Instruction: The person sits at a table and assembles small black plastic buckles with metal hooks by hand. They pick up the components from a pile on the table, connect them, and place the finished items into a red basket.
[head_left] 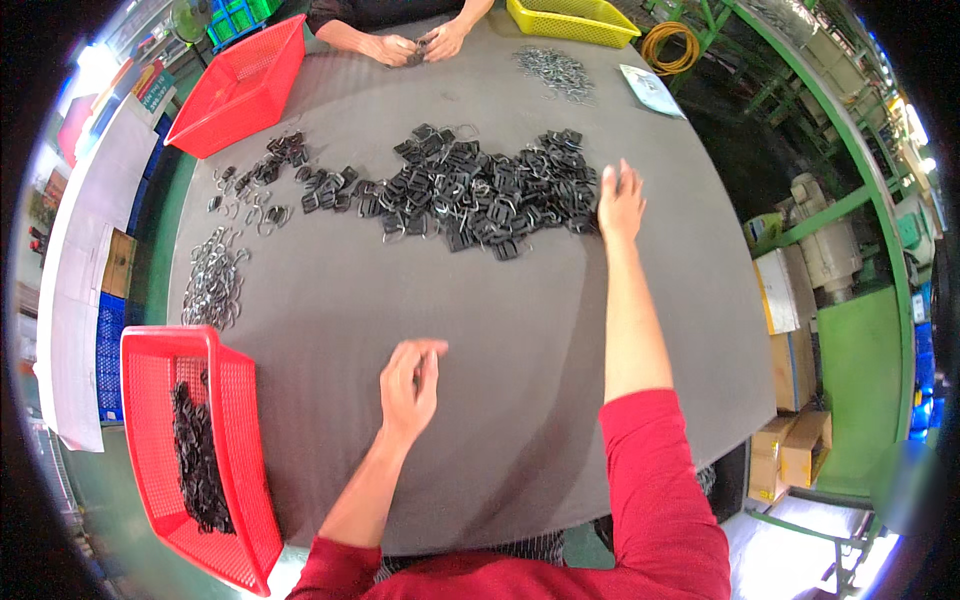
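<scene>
Buckles (470, 195) sprawl left-to-right across the table; right hand (620, 205) open on them, left hand (408, 385) loosely curled, empty.

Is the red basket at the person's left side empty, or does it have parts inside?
Partly filled. The red basket holds a strip of black parts along its middle, and bare red mesh shows on both sides of them.

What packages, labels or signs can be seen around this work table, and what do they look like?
Flat clear plastic packet: far right of the grey table, pale bluish, rectangular.
Cardboard boxes: on the floor to the right of the table, brown, stacked, with a pale box above them.
Coloured signs: upper left beyond the red basket, small panels; too blurred to describe further.
No screens in view.
</scene>
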